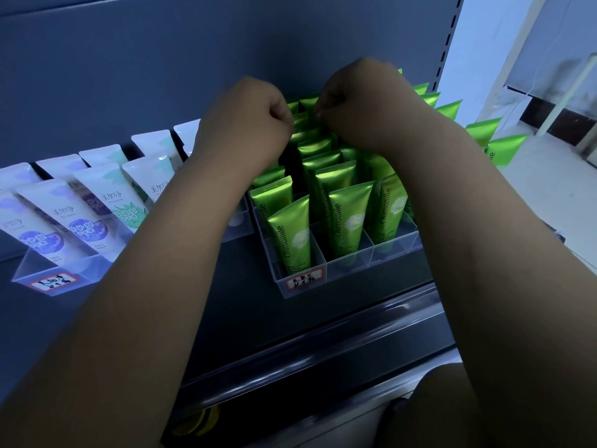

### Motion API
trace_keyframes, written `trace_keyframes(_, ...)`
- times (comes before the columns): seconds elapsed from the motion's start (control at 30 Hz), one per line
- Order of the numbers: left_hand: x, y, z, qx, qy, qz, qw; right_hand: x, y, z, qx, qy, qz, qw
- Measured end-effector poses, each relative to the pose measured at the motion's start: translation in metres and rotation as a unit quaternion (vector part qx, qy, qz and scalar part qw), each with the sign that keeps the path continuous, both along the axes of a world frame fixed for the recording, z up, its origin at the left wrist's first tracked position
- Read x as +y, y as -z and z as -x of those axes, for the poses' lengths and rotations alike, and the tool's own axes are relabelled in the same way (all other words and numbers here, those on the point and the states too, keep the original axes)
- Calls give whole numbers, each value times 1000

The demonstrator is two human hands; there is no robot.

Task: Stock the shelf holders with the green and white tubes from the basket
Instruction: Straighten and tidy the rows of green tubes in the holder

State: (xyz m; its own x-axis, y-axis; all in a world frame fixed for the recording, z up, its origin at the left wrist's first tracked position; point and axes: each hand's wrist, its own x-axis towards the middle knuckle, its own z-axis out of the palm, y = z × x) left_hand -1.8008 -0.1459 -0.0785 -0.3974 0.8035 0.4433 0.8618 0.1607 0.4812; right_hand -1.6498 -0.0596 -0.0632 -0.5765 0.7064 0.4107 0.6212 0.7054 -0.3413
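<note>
Left hand (258, 124) and right hand (355, 105) side by side over the rear rows of the green tubes (349, 218), knuckles up and nearly touching. Fingers of both curled tight under the palms; no open spread on either. Right fingertips (318, 113) at the crimped top of a rear tube, perhaps pinching it; contents of either grip hidden by the backs of the hands, so cannot tell whether a tube is held.

Step in hand, by judgement: seating or straightening a green tube in a back slot of the clear holder (349, 263). Next move likely to call for pressing the tube down, cap first, until level with its neighbours, then letting go without tipping the row in front.

Green tubes upright in three columns, caps down, filling most of the holder on the dark shelf (242, 286); handwritten label (303, 279) on its front lip. More green tubes (484, 130) further right. White tubes (106, 202) leaning in a second holder (64, 270) to the left, well apart from the hands. Basket not identifiable in this view.
</note>
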Motion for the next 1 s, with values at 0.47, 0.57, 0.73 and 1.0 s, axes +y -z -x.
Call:
trace_keyframes(0.47, 8, 5, 20, -27, -6, 2, 1000, 7, -9, 5, -5, 8, 3, 1000)
trace_keyframes(0.57, 10, 3, 21, -24, 4, 0, 1000, 11, -12, 10, -20, 12, 10, 1000)
trace_keyframes(0.73, 2, -1, 27, -20, -8, 2, 1000, 11, -20, 12, -39, 7, 15, 999)
trace_keyframes(1.0, -42, -24, 15, 75, -78, -11, 994, -26, -28, 25, 4, -6, 27, 1000)
